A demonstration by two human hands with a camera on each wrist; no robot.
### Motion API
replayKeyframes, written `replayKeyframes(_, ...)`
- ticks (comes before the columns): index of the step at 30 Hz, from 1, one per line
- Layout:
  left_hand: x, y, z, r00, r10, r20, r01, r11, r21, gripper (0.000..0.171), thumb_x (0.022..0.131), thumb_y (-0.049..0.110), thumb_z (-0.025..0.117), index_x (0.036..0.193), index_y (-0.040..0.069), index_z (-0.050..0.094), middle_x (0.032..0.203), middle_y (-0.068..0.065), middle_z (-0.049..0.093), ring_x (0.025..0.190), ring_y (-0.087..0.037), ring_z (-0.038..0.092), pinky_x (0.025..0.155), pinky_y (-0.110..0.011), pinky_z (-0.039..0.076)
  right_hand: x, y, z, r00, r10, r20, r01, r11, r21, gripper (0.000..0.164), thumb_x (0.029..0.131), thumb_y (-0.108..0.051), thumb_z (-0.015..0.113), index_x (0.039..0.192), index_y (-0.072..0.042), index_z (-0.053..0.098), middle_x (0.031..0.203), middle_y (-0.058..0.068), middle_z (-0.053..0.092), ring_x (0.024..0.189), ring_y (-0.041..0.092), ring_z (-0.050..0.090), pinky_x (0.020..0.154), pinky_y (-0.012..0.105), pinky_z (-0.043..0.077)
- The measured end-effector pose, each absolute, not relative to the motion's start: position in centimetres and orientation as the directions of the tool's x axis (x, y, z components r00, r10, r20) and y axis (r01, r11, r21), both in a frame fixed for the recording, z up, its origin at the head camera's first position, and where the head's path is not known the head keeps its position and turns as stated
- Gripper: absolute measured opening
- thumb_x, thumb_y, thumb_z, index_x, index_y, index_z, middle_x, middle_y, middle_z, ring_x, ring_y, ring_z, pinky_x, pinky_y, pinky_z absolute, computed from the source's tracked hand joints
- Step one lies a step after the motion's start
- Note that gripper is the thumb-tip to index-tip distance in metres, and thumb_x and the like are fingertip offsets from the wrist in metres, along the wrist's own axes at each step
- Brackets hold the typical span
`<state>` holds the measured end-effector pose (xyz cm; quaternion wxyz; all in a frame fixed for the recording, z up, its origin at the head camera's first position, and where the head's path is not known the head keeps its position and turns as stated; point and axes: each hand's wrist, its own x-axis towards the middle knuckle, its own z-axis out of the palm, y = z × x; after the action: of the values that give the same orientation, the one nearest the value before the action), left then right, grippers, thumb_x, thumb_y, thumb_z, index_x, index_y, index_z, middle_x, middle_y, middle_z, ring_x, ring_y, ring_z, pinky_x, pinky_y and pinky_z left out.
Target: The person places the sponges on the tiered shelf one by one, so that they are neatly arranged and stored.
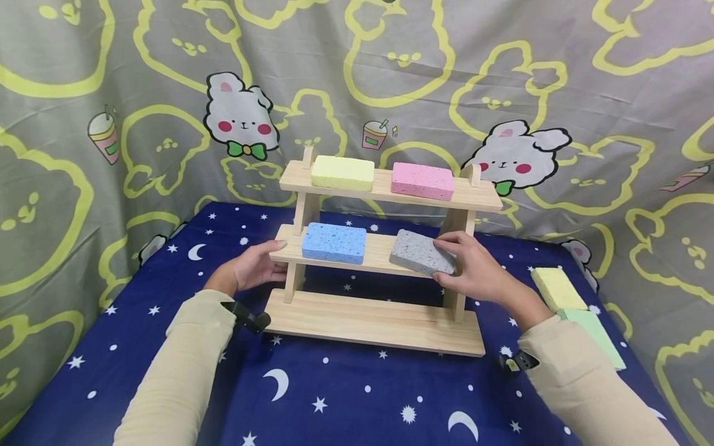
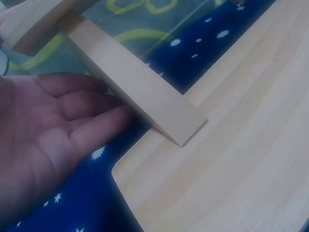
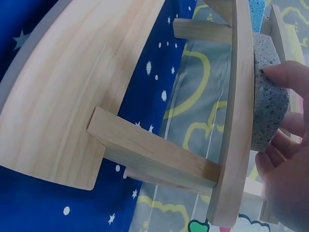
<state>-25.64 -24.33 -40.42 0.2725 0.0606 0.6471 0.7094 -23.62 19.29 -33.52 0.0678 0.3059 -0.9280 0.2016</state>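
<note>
A three-tier wooden shelf [image 1: 368,319] stands on the table. On its middle tier, my right hand [image 1: 474,266] pinches a grey speckled sponge [image 1: 421,251] by its right end; the sponge lies at a slant. The right wrist view shows thumb and fingers about the grey sponge [image 3: 268,92], close against the tier. My left hand [image 1: 253,266] holds the middle tier's left end, thumb on top and fingers below. In the left wrist view those fingers [image 2: 104,128] lie by the side upright [image 2: 140,82]. A blue sponge [image 1: 334,243] sits left of the grey one.
The top tier bears a yellow sponge [image 1: 343,173] and a pink sponge [image 1: 423,181]. At the right, another yellow sponge [image 1: 558,289] and a green sponge [image 1: 594,337] lie on the dark blue star-patterned cloth [image 1: 346,396]. A patterned grey curtain [image 1: 334,62] hangs behind.
</note>
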Motion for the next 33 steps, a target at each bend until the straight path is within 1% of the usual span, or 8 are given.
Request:
replayKeyframes(3,-25.67,-24.32,-40.39,-0.844,0.464,-0.270,-0.311,-0.014,0.950,0.062,0.097,0.034,0.029,0.147,0.000,0.011,0.147,-0.032,0.023,0.134,-0.043,0.026,0.108,-0.053,0.025,-23.80,19.23,-33.44,-0.800,-0.553,0.234,-0.600,0.727,-0.333,0.059,0.079,-0.020,0.071,0.131,0.003,0.052,0.134,0.018,0.044,0.111,0.032,0.046,0.089,0.052,0.038)
replayKeyframes(7,-25.75,-24.30,-40.37,-0.844,0.462,-0.272,-0.313,-0.013,0.950,0.063,0.097,0.034,0.029,0.147,0.001,0.011,0.147,-0.031,0.023,0.134,-0.043,0.026,0.108,-0.054,0.024,-23.97,19.13,-33.37,-0.795,-0.563,0.225,-0.607,0.724,-0.328,0.059,0.080,-0.019,0.069,0.132,0.001,0.051,0.137,0.017,0.043,0.112,0.032,0.048,0.089,0.054,0.034)
replayKeyframes(11,-25.80,-24.26,-40.38,-0.844,0.461,-0.273,-0.310,-0.005,0.951,0.063,0.097,0.035,0.029,0.147,0.001,0.010,0.147,-0.031,0.023,0.134,-0.043,0.026,0.108,-0.053,0.025,-24.04,18.98,-33.32,-0.788,-0.573,0.223,-0.614,0.716,-0.333,0.058,0.081,-0.017,0.068,0.133,0.001,0.050,0.140,0.017,0.041,0.111,0.032,0.049,0.090,0.053,0.036)
replayKeyframes(16,-25.77,-24.18,-40.36,-0.845,0.458,-0.274,-0.310,-0.003,0.951,0.063,0.097,0.035,0.029,0.147,0.001,0.011,0.147,-0.031,0.024,0.134,-0.042,0.027,0.107,-0.051,0.029,-24.15,18.88,-33.43,-0.781,-0.586,0.215,-0.621,0.696,-0.360,0.058,0.082,-0.014,0.067,0.134,0.002,0.048,0.142,0.019,0.038,0.117,0.034,0.046,0.094,0.053,0.040)
replayKeyframes(25,-25.66,-24.30,-40.46,-0.846,0.458,-0.272,-0.311,-0.010,0.950,0.062,0.098,0.034,0.029,0.147,0.001,0.012,0.146,-0.031,0.025,0.132,-0.040,0.030,0.104,-0.046,0.035,-24.32,18.64,-33.72,-0.776,-0.592,0.215,-0.625,0.680,-0.383,0.058,0.083,-0.013,0.066,0.135,0.002,0.047,0.145,0.018,0.036,0.123,0.034,0.041,0.096,0.052,0.039)
replayKeyframes(29,-25.62,-24.33,-40.47,-0.847,0.457,-0.273,-0.313,-0.013,0.950,0.062,0.098,0.035,0.029,0.147,0.001,0.012,0.146,-0.030,0.025,0.132,-0.040,0.030,0.103,-0.045,0.036,-24.21,18.77,-33.84,-0.775,-0.591,0.226,-0.627,0.673,-0.391,0.059,0.082,-0.013,0.067,0.136,0.001,0.047,0.146,0.018,0.035,0.127,0.036,0.038,0.098,0.055,0.037)
replayKeyframes(33,-25.60,-24.33,-40.43,-0.847,0.455,-0.274,-0.311,-0.007,0.950,0.062,0.098,0.035,0.029,0.147,0.001,0.011,0.146,-0.031,0.025,0.133,-0.041,0.029,0.102,-0.045,0.036,-23.98,19.16,-33.93,-0.773,-0.583,0.249,-0.630,0.666,-0.399,0.060,0.082,-0.014,0.069,0.136,0.000,0.047,0.146,0.019,0.035,0.127,0.039,0.039,0.097,0.059,0.036)
